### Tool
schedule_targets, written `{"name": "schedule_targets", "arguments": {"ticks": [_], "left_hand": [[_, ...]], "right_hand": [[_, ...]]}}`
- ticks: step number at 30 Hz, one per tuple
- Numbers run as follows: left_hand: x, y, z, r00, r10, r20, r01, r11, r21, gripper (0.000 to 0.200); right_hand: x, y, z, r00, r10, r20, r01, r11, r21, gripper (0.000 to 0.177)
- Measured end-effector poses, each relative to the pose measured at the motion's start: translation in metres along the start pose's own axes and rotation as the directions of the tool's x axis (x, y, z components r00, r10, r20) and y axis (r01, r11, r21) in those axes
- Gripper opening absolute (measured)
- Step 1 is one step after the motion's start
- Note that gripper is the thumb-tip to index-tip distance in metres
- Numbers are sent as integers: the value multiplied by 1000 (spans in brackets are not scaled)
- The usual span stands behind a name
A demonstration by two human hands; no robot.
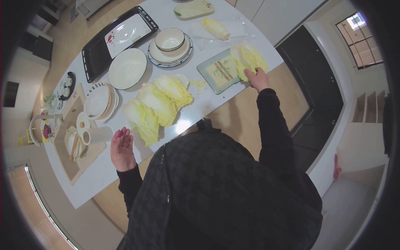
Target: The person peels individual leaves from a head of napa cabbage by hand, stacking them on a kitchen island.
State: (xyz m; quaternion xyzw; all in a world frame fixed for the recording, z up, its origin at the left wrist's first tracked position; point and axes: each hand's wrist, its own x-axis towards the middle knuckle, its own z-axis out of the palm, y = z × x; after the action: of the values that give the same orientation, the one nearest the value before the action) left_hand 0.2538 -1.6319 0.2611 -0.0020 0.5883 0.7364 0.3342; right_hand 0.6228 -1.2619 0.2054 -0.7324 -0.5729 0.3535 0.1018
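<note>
My right hand [258,79] grips the near edge of a napa cabbage leaf [248,57], thumb on top. The leaf lies partly over the right end of a rectangular plate [216,71] with a bamboo picture. My left hand [122,149] is held palm up near the counter's front edge, fingers stretched and nothing in it. Between the hands, several napa cabbage leaves [160,102] lie side by side on the counter, with small yellow scraps [198,83] to their right. At the back right rests a small pale yellow cabbage heart [215,28].
A black oven tray [92,62] holds a white plate [127,35]. Nearby stand a large white bowl [127,69], stacked plates with a bowl [170,39], and a white basket [96,102]. The sink [77,173] with dishes and a white cup [98,136] is at left.
</note>
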Motion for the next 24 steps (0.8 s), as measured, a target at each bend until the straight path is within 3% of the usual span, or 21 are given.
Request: {"name": "schedule_targets", "arguments": {"ticks": [3,15,17,19,21,24], "left_hand": [[0,-1,0,1000,7,17,-7,1000,1,32],[-4,1,7,1000,8,22,-8,1000,18,32],[-5,2,9,999,13,30,-14,1000,11,29],[-6,4,9,999,18,35,-18,1000,0,28],[-7,4,10,999,20,40,-19,1000,-16,26],[-8,6,13,1000,19,22,-18,999,-35,23]], "right_hand": [[2,3,6,998,-48,-43,49,999,14,50],[-3,-11,2,995,-7,-98,30,972,232,22],[-1,-13,4,999,50,-21,-27,799,601,30],[0,-14,5,999,52,5,-38,657,753,35],[-1,-18,1,999,43,7,-29,531,847,37],[-20,-37,-7,999,-42,-23,40,482,875,32]]}}
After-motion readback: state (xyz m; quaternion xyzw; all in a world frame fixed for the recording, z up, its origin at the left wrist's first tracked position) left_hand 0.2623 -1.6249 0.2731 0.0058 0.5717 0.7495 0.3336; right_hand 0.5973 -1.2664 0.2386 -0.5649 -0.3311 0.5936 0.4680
